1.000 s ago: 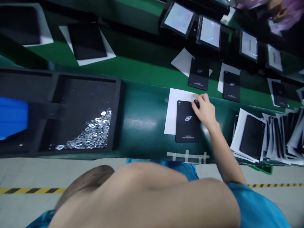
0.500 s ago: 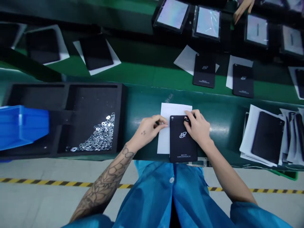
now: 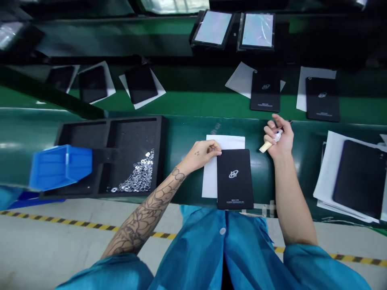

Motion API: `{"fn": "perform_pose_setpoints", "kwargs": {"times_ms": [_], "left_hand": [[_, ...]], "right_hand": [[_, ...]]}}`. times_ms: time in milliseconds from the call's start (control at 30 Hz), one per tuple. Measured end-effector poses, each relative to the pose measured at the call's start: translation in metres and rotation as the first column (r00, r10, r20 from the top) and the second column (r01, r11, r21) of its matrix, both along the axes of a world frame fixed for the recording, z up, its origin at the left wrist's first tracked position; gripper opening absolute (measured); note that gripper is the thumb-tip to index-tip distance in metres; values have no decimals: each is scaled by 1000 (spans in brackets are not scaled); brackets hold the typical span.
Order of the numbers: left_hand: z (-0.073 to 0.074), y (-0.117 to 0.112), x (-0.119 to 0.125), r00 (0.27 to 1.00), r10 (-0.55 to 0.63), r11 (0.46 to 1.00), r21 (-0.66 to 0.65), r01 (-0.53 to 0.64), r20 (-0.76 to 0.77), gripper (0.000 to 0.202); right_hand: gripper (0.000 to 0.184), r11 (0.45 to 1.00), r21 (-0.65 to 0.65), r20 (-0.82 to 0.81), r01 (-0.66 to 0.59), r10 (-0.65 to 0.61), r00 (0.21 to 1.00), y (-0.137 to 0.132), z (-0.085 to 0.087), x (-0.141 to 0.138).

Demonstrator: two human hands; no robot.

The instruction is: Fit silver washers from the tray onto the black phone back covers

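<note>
A black tablet back cover with a white logo lies on a white sheet at the near edge of the green bench. My left hand is curled, its fingertips pinched at the cover's top left corner. Up and to the right of the cover, my right hand is lifted clear of it and closed on a small stick-like tool with a pale tan handle.
A black foam tray holding a heap of small silver washers sits left, with a blue bin at its end. More black covers on paper ride the green belt. A stack of covers lies right. Screens line the back.
My right hand has lifted off the cover's top corner and swung up to the right with the tool. The left hand came in and stays at the cover's top left corner.
</note>
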State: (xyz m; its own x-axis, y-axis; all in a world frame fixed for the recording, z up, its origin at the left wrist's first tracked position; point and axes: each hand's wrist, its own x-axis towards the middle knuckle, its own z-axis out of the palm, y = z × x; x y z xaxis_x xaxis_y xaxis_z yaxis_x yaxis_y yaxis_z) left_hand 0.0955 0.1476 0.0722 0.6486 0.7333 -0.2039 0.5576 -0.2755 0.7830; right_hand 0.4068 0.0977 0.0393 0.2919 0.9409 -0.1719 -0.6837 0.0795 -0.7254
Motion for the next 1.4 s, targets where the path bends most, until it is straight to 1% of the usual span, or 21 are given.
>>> {"fn": "perform_pose_setpoints", "kwargs": {"times_ms": [100,233,333,467,567,633,733,800,833,900,933,967,1000,1033,1100,1200,1267,1333,1367,1400], "left_hand": [[5,6,6,998,-16,999,-46,14,-62,8],[11,20,12,987,-79,980,-195,50,-140,9],[11,28,13,976,-134,969,-231,93,-169,9],[10,33,15,954,-206,968,-191,165,-217,9],[13,37,20,916,-238,971,-101,217,-324,8],[17,43,27,870,-246,968,-58,246,-428,9],[21,54,45,782,-254,955,-20,295,-569,24],[22,60,61,743,-285,931,10,365,-605,36],[21,63,69,731,-316,911,20,411,-605,40],[20,67,83,696,-404,865,-1,502,-593,45],[20,69,87,682,-430,852,-16,523,-592,46],[20,70,90,674,-438,852,-36,523,-595,48],[21,71,90,678,-428,865,-54,499,-597,50],[21,71,89,697,-401,888,-65,455,-595,52],[21,71,81,751,-326,936,-82,344,-574,53],[20,67,61,810,-236,971,-98,218,-536,46],[18,61,44,861,-197,980,-79,181,-469,39],[18,47,24,939,-146,989,-16,148,-312,32],[20,36,13,975,-106,993,21,112,-194,27],[23,22,2,998,-46,998,50,48,-50,22]], "right_hand": [[20,1000,9,-25,-13,13,1000,-4,-3,-2],[20,1000,6,-27,-8,8,1000,-3,-3,-4],[21,1000,-10,-4,5,-5,1000,-1,-2,-4],[20,998,-55,80,14,-9,997,-1,0,-6],[21,998,-63,110,20,-13,994,0,2,-9],[22,998,-58,113,18,-11,994,0,3,-11],[23,999,-54,127,7,0,992,-1,4,-13],[23,997,-73,160,-1,12,987,-2,5,-14],[23,996,-87,181,-5,21,983,-3,6,-14],[24,994,-108,219,-26,49,974,-6,9,-15],[27,994,-107,237,-37,62,969,-7,12,-16],[34,994,-98,258,-48,72,963,-9,16,-17],[43,995,-82,284,-55,76,956,-12,21,-20],[52,997,-59,317,-55,71,946,-14,26,-24],[63,999,-1,398,-50,46,916,-18,39,-38],[68,991,76,508,-107,54,860,-21,53,-73],[69,977,107,553,-186,97,827,-19,54,-102],[70,966,118,576,-231,123,808,-14,48,-129],[71,965,117,583,-234,124,803,-11,44,-140],[72,967,112,590,-228,120,798,-8,39,-148]]}}
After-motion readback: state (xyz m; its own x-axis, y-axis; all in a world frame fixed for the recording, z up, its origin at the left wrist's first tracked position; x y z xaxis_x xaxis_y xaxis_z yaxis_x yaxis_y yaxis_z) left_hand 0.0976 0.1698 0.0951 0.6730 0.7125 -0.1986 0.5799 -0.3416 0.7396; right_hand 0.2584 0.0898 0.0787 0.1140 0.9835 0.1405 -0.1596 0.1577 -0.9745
